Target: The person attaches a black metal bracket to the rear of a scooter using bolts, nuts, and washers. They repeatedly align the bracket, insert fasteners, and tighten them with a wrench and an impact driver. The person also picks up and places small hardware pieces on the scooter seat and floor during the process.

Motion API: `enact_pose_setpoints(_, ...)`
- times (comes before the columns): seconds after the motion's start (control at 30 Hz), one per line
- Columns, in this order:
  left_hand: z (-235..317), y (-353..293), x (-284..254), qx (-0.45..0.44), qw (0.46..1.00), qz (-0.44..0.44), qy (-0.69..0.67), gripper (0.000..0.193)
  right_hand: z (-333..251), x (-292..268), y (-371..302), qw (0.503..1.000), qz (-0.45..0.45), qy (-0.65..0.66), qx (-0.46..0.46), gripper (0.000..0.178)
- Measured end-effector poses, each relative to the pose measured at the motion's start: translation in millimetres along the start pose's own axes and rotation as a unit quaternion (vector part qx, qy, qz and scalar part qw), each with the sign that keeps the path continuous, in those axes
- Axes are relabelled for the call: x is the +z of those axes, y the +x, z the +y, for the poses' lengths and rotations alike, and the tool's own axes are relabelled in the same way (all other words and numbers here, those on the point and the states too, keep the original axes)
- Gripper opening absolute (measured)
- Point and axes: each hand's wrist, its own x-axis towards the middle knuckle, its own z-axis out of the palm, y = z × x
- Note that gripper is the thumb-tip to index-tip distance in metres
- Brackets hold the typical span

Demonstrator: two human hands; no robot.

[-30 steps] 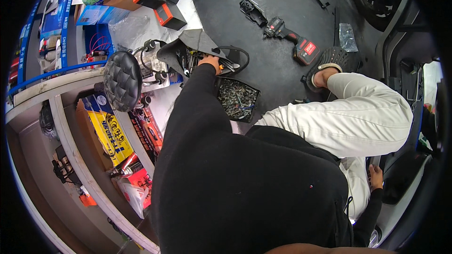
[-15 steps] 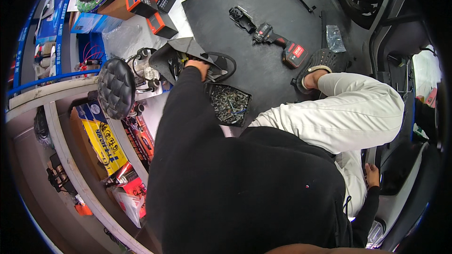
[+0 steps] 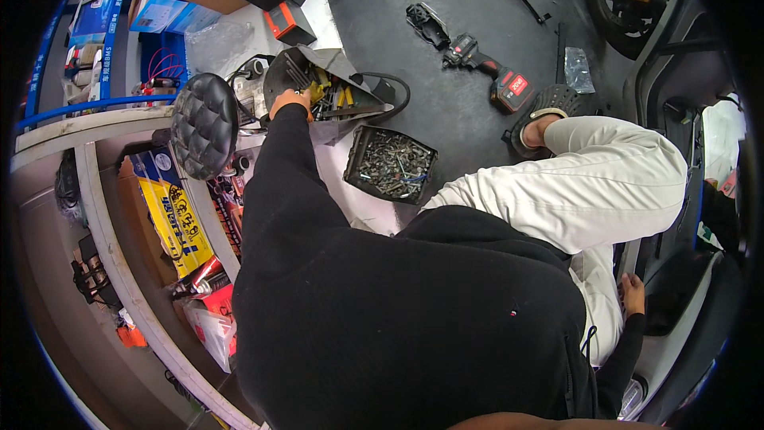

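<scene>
My left hand (image 3: 291, 102) is at the near-left side of a dark tool bag (image 3: 366, 99), its fingers curled among the contents. Long grey metal tools rise just beyond the fingers; what exactly they grip is hidden. Yellow-handled tools (image 3: 344, 97) show inside the bag's mouth. Just right of the bag, a black tray (image 3: 352, 177) holds many loose screws and bolts. Far to the right, my right hand (image 3: 633, 293) is beside my leg, against the body of a scooter (image 3: 676, 306). Its fingers look bent, and anything in them is too small to make out.
A cordless impact wrench (image 3: 487, 72) lies on the black mat (image 3: 374, 16) near a black bracket (image 3: 428, 25). A plastic bag (image 3: 578, 70) is by my foot. Left are a round padded stool (image 3: 204, 126) and shelving (image 3: 135, 295). Orange-black boxes (image 3: 290, 24) stand behind.
My left hand has moved left within the tool bag, toward its near-left side. The bag's mouth and yellow-handled tools show more now. The view has shifted slightly; my right hand stays by the scooter.
</scene>
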Motion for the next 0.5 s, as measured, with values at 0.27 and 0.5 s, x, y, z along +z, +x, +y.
enact_pose_setpoints(0.27,29.2,-51.6,-5.5,0.137,0.881,0.434,-0.131,0.045,-0.9,4.2,-8.0,0.999,0.007,-0.047,0.013,0.035)
enact_pose_setpoints(0.5,203.8,-195.4,28.2,0.5,0.754,0.056,-0.422,0.025,-36.2,11.9,-43.4,0.995,0.038,-0.088,-0.038,0.037)
